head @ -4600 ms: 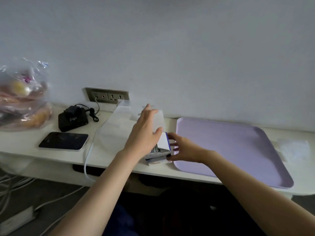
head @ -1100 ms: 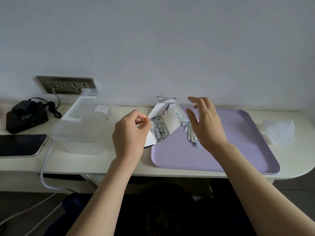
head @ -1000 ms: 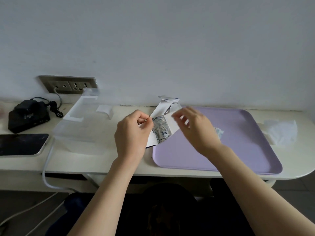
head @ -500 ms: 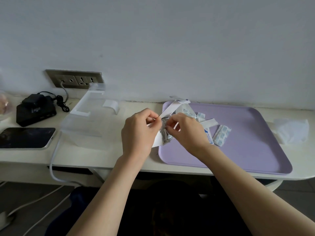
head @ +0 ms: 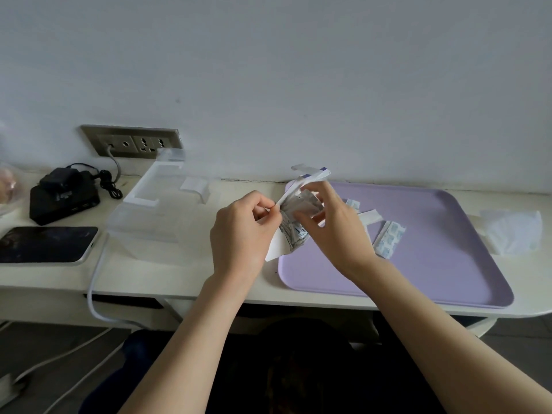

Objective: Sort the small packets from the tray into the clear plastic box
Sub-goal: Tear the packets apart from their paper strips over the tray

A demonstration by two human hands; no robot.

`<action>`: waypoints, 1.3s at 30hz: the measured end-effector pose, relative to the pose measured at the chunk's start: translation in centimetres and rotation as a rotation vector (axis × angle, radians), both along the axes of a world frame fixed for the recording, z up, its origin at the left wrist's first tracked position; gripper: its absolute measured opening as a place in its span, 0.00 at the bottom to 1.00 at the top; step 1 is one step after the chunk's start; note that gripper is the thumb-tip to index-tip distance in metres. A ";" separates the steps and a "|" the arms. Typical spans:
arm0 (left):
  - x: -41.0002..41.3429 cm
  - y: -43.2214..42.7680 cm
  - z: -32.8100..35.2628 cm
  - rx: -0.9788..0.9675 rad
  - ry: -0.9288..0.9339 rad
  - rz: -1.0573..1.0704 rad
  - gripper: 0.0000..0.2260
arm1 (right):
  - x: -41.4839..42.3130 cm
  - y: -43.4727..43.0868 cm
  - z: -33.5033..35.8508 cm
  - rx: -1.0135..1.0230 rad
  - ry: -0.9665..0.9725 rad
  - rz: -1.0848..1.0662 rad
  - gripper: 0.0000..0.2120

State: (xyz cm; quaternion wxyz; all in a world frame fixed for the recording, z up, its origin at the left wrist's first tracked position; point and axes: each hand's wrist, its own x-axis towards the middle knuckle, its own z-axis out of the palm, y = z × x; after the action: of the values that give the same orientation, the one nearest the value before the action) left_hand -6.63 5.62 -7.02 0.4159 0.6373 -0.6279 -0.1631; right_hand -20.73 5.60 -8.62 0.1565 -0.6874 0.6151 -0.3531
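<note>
My left hand (head: 242, 234) pinches a small white carton (head: 279, 249) with its flaps open, tilted over the left edge of the purple tray (head: 448, 264). Grey packets (head: 294, 231) fill the carton. The fingers of my right hand (head: 334, 231) pinch a bundle of these packets (head: 307, 203) at the carton's mouth. A few loose blue-and-white packets (head: 388, 243) lie on the tray, right of my right hand. The clear plastic box (head: 149, 216) sits on the table left of my hands, its lid raised against the wall.
A phone (head: 44, 243) and a black charger (head: 62, 195) with its cable lie at the far left under a wall socket (head: 131, 141). White crumpled paper (head: 507, 234) sits right of the tray. A white cable (head: 95, 282) hangs over the table's front edge.
The carton moved from beside the box to over the tray, and several packets came out onto the tray. My right hand now draws a bundle from the carton's mouth.
</note>
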 end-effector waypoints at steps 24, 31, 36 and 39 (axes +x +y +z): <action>0.0 -0.5 -0.4 -0.051 -0.010 0.023 0.06 | -7.1 -0.3 0.4 -0.032 0.164 -0.406 0.15; -0.6 -0.5 -0.4 -0.058 -0.018 0.021 0.06 | -8.3 -0.2 0.8 -0.318 0.126 -0.455 0.09; -0.8 -0.4 -0.4 -0.069 -0.021 0.010 0.06 | -8.4 -0.4 0.6 -0.372 0.223 -0.471 0.09; -0.9 -0.5 -0.4 -0.068 -0.023 0.010 0.06 | -8.3 -0.5 0.8 -0.393 0.270 -0.483 0.14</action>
State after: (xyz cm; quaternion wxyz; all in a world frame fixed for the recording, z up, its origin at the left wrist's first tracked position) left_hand -7.49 5.14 -7.43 0.4307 0.6277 -0.6348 -0.1324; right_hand -29.08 5.13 -7.82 -0.1500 -0.5794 0.6957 -0.3973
